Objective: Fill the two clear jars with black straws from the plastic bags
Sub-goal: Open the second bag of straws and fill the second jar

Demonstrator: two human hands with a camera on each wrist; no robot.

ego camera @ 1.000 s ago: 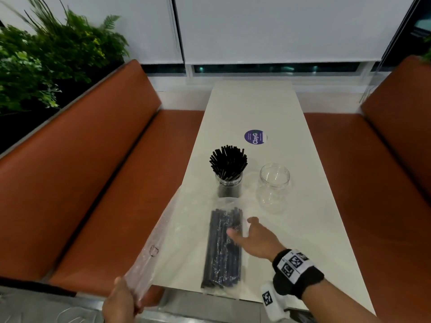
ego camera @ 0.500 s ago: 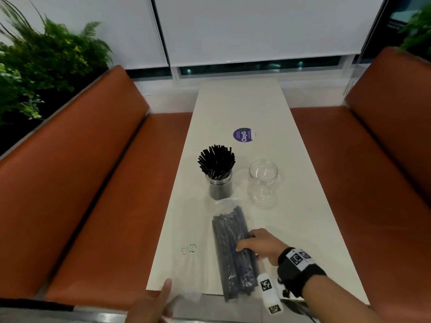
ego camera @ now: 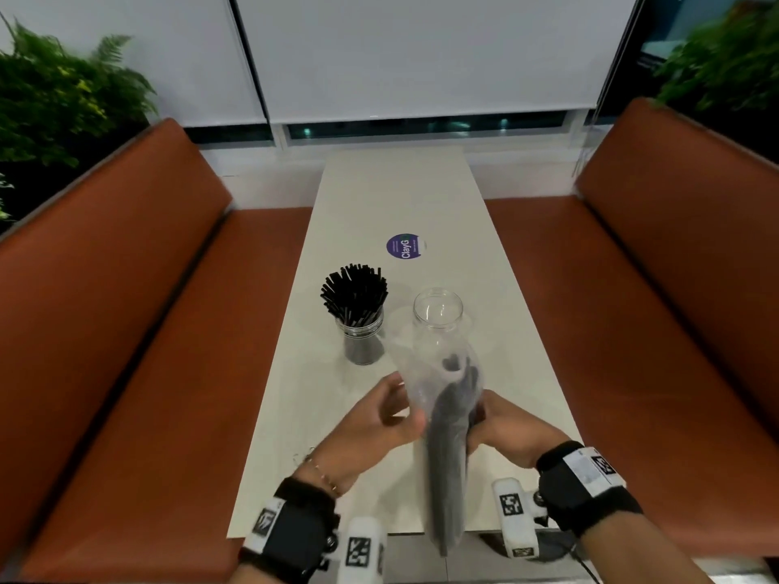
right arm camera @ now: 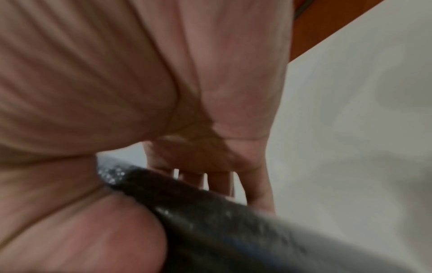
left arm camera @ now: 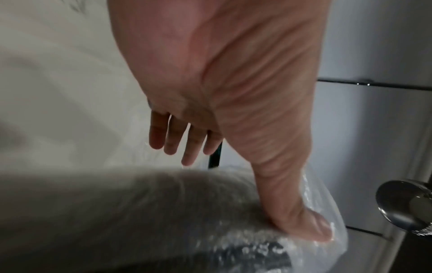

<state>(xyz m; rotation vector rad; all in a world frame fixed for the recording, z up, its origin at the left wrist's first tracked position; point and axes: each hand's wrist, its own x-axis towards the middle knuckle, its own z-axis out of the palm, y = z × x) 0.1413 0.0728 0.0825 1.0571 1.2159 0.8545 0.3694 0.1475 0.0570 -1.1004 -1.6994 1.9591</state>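
Observation:
A clear plastic bag of black straws (ego camera: 447, 457) stands tilted above the near part of the white table (ego camera: 518, 364), its open top toward the empty clear jar (ego camera: 438, 318). My right hand (ego camera: 478, 423) grips the bundle from the right; in the right wrist view that hand (right arm camera: 168, 203) has thumb and fingers round the bag (right arm camera: 233, 236). My left hand (ego camera: 404, 404) holds the bag's left side. In the left wrist view the left hand (left arm camera: 251, 193) sets its thumb on the bag (left arm camera: 163, 212), fingers straight. A second jar (ego camera: 360, 330) to the left is packed with black straws.
A round purple sticker (ego camera: 404, 246) lies on the table beyond the jars. Orange bench seats (ego camera: 147, 330) run along both sides, with green plants (ego camera: 55, 103) behind the left one. A window with white blinds closes the far end.
The bag of straws lay flat on the table under my right hand; now it is lifted and tilted between both hands. My left hand came in from the table's front edge.

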